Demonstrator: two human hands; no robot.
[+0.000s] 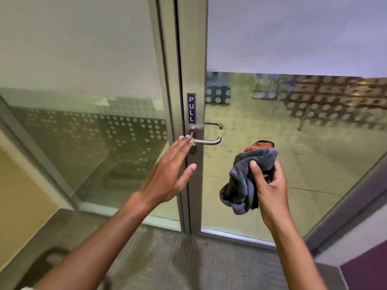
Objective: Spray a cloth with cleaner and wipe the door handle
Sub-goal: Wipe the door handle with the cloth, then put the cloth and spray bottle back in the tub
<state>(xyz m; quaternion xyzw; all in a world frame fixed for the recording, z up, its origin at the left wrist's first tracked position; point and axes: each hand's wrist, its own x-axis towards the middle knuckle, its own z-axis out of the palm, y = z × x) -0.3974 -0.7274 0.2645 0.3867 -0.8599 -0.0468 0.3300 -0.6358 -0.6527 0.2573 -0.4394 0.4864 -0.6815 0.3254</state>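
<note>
A silver lever door handle (pixel 207 141) sticks out to the right from the metal door frame (pixel 193 59), just below a blue PULL sign (pixel 191 108). My left hand (pixel 169 172) is stretched out flat with fingers apart, its fingertips touching the base of the handle. My right hand (pixel 270 185) is to the right of and below the handle, closed on a bunched grey cloth (pixel 245 181). An orange and black object (pixel 260 145) shows above the cloth; most of it is hidden and I cannot tell what it is.
Frosted glass panels with dot patterns flank the frame: one on the left (pixel 83 132), one in the door on the right (pixel 293 122). A second handle (pixel 214 124) shows on the far side of the glass. Grey carpet (pixel 188 258) lies underfoot. A purple wall (pixel 368 264) stands at the right.
</note>
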